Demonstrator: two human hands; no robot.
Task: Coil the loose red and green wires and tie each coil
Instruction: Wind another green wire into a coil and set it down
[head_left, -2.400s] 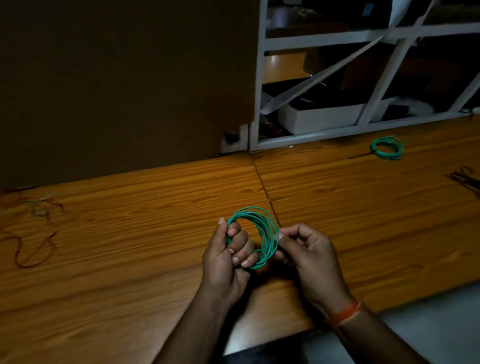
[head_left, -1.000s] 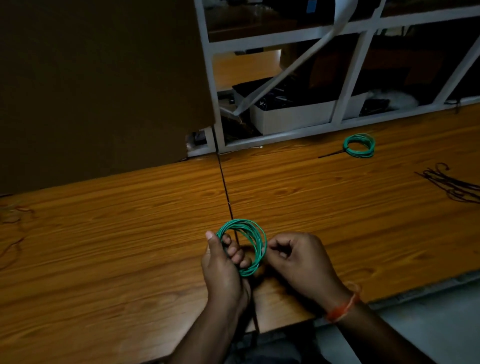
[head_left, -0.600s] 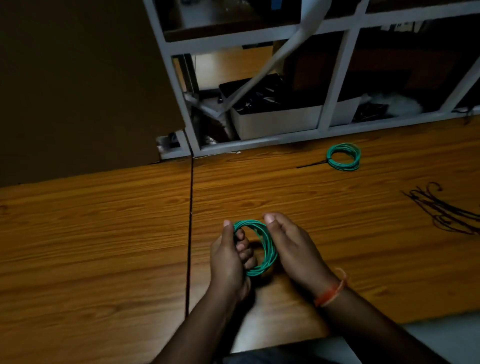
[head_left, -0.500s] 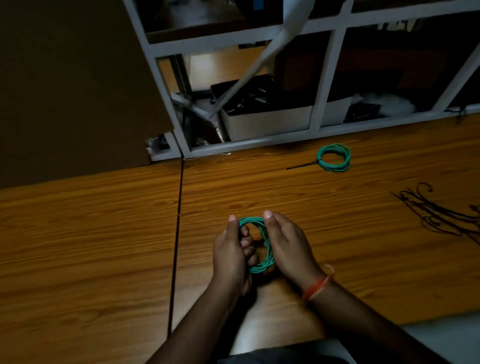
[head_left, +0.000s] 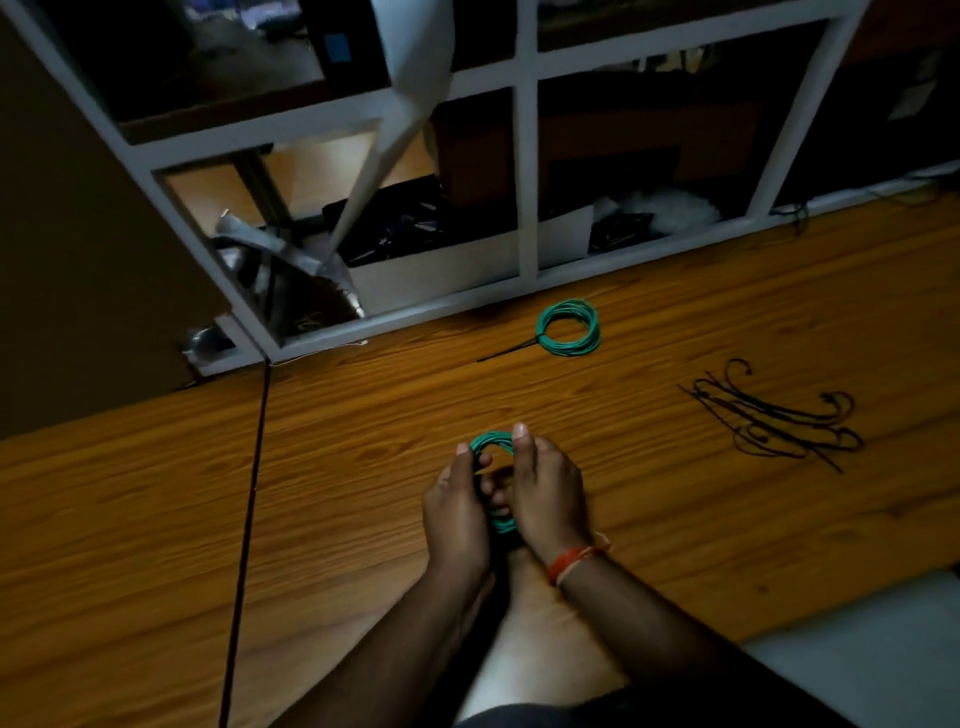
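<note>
Green coils — wood-grain orange-brown table — black ties, white frame.

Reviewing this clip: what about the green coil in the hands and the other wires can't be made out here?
Head view only:
- Held green coil: its lower part is hidden by the left hand and right hand, so any tie is unseen.
- Finished green coil: its tie is too small to judge.
- Dark strands: too dim to tell colour.

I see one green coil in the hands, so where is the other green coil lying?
In the head view, the second green coil lies flat on the wooden table, ahead and right of both hands, just before the white shelf frame and left of the dark loose wires.
</note>
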